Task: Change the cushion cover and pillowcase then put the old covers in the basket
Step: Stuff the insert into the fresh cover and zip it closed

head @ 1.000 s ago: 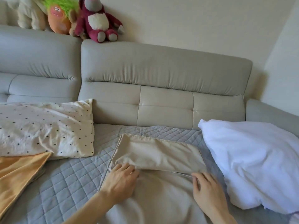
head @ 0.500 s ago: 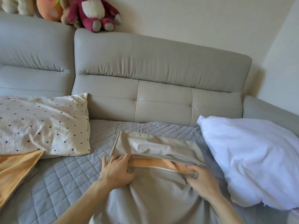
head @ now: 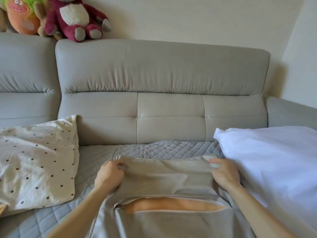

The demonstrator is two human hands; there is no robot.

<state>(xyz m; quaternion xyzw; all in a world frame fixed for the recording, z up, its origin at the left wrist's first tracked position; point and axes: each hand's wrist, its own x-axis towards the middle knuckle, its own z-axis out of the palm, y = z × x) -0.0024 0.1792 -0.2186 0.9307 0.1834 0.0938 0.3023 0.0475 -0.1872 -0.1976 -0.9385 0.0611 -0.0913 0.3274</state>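
Observation:
A beige cushion cover (head: 164, 176) lies on the quilted grey sofa seat in front of me. Its zip opening gapes near the bottom and shows an orange lining (head: 171, 204) inside. My left hand (head: 109, 174) grips the cover's far left corner. My right hand (head: 224, 172) pinches the far right corner. A bare white pillow (head: 274, 169) lies to the right, touching my right hand. A polka-dot pillow (head: 36, 165) in a cream case rests to the left.
The grey sofa backrest (head: 163, 83) rises behind the seat. A quilted grey mat (head: 168, 149) covers the seat. Two plush toys, one maroon (head: 75, 18) and one orange with green hair (head: 20, 16), sit on top of the backrest at the left.
The cover's folded far flap has been pulled open; both hands moved from the zip line to the far corners. The orange inside shows wider through the opening.

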